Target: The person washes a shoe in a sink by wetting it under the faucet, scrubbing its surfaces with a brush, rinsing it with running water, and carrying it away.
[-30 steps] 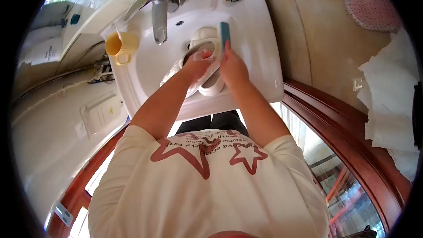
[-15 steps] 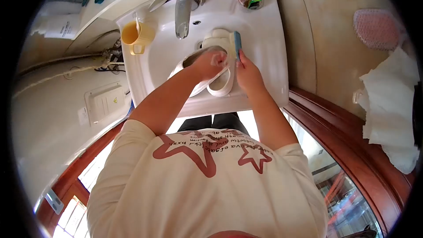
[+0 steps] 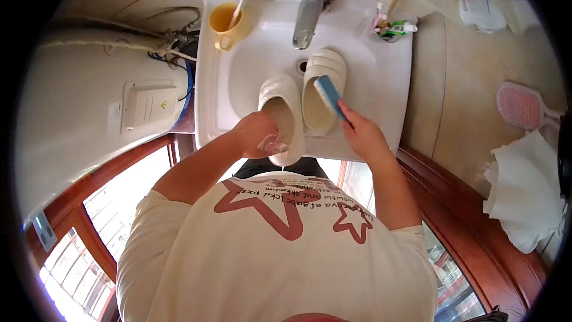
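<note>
Closed around the heel side of a white slipper (image 3: 280,88), my left hand (image 3: 259,135) tilts it over the sink's front edge; some foam or water shows on the fingers. My right hand (image 3: 361,135) grips the handle of a blue brush (image 3: 331,95), whose pale bristles face left. Beneath the brush, a second white slipper (image 3: 325,65) rests in the white sink (image 3: 241,77), its toe beside the drain hole and its opening toward me.
A chrome faucet (image 3: 307,21) stands at the sink's back. A yellow cup (image 3: 227,24) with a toothbrush is at back left, a clear cup (image 3: 390,31) with toothpaste at back right. Right of the sink lie a pink hairbrush (image 3: 519,105) and white cloth (image 3: 524,185).
The left slipper has moved left and toward me with my left hand, apart from the other slipper. The brush now tilts over the second slipper. The head view has shifted.
</note>
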The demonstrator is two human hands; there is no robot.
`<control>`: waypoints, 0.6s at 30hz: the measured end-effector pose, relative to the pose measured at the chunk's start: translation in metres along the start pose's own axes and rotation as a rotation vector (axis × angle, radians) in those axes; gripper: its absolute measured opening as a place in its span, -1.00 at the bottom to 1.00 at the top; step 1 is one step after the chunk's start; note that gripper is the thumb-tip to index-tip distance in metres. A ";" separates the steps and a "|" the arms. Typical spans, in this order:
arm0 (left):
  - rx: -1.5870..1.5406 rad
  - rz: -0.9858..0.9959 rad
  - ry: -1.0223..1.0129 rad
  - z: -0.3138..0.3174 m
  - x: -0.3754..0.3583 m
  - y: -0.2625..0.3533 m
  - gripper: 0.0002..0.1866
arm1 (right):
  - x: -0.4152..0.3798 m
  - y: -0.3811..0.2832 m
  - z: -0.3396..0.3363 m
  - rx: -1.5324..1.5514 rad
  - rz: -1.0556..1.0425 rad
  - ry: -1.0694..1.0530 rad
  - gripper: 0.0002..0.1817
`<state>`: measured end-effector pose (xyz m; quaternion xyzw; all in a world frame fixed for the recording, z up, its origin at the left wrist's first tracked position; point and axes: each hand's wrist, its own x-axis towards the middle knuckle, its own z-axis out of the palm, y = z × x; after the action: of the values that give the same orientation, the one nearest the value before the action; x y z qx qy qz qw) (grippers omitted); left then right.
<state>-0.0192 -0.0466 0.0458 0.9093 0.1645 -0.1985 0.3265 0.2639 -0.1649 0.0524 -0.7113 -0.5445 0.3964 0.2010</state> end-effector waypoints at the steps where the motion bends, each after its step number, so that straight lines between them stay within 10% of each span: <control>1: -0.010 -0.010 0.005 0.006 -0.006 -0.006 -0.61 | 0.004 -0.009 0.005 -0.047 0.011 -0.070 -0.47; 4: -0.337 -0.638 0.168 0.008 -0.009 -0.006 -0.55 | 0.017 -0.036 0.012 -0.129 0.068 -0.178 -0.46; 8: -1.101 -0.823 0.013 -0.018 0.011 -0.016 -0.43 | 0.041 -0.033 0.029 -0.216 0.086 -0.104 -0.45; 11: -0.787 -0.769 0.553 0.052 0.036 -0.038 -0.46 | 0.055 -0.047 0.028 -0.238 0.056 -0.115 -0.45; 16: -0.232 -0.417 0.503 0.017 0.001 -0.033 -0.55 | 0.056 -0.056 0.030 -0.185 -0.017 -0.098 -0.44; 18: -0.212 -0.507 0.174 0.000 -0.005 -0.031 -0.58 | 0.059 -0.050 0.040 -0.162 -0.007 -0.078 -0.44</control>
<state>-0.0368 -0.0253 0.0320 0.8136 0.4339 -0.1770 0.3442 0.2071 -0.0989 0.0435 -0.7073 -0.5847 0.3779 0.1229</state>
